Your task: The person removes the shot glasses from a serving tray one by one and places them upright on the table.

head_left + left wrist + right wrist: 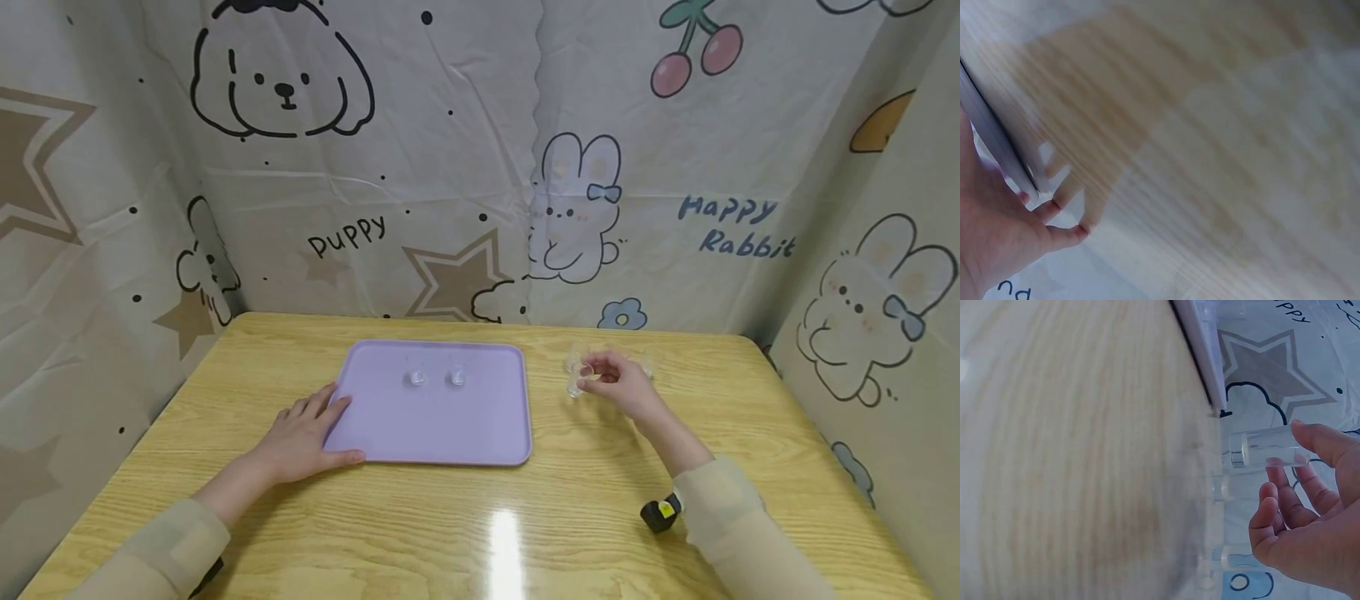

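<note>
My right hand [618,385] pinches a clear shot glass [1269,447] near its rim, between thumb and fingertips. The glass has a thick base and appears just above the table, though the gap is hard to judge. More clear shot glasses [1238,556] stand close by, partly hidden behind the hand in the head view. To the left lies a lilac tray [427,433], with two shot glasses, one at left [416,377] and another at right [457,377], toward its back half. My left hand [300,437] rests with spread fingers against the tray's left edge, thumb at its front corner.
Both hands work over a light wood-grain table [585,533]. A printed curtain [450,167] hangs behind it and along both sides. A small black device [660,514] is strapped at the right wrist, below the sleeve cuff.
</note>
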The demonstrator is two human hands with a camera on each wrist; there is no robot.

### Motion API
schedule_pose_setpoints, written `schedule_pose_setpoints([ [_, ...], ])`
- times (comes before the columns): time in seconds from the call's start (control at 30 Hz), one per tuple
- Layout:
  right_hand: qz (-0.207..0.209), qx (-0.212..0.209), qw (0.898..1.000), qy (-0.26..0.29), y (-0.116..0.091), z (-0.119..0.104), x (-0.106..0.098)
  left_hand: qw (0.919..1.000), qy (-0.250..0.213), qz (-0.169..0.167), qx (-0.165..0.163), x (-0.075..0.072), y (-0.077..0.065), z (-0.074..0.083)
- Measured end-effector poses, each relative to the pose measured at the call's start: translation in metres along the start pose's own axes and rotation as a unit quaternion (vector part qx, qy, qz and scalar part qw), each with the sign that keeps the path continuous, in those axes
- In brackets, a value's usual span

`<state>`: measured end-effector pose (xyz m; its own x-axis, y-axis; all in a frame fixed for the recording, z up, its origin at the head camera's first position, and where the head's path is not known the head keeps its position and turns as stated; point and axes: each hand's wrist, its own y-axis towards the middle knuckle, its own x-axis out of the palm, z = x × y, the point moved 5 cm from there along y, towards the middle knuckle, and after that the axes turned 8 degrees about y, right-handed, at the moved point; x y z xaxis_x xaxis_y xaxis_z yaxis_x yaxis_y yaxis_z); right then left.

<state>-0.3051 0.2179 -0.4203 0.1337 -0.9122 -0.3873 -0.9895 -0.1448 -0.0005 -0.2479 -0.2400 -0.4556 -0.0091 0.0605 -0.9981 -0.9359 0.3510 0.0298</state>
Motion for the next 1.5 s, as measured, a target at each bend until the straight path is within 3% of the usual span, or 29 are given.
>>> schedule_pose_setpoints([
  [0.33,-0.005,0.012,1.0,-0.016,-0.001,0.019,0.005,1.0,-0.004,-0.005,-0.005,0.0,-0.002,-0.001],
  [0.6,-0.02,0.016,1.0,-0.002,-0.001,0.021,0.006,0.9999,-0.003,-0.007,-0.008,0.003,-0.004,-0.003],
  [0.87,-0.031,0.026,0.999,-0.022,-0.002,0.02,0.004,0.9999,-0.006,-0.005,-0.007,0.002,-0.004,-0.003],
  [1.5,-0.007,-0.011,0.997,-0.072,-0.011,-0.017,-0.011,0.9999,-0.005,-0.011,-0.003,0.001,0.0,-0.003],
])
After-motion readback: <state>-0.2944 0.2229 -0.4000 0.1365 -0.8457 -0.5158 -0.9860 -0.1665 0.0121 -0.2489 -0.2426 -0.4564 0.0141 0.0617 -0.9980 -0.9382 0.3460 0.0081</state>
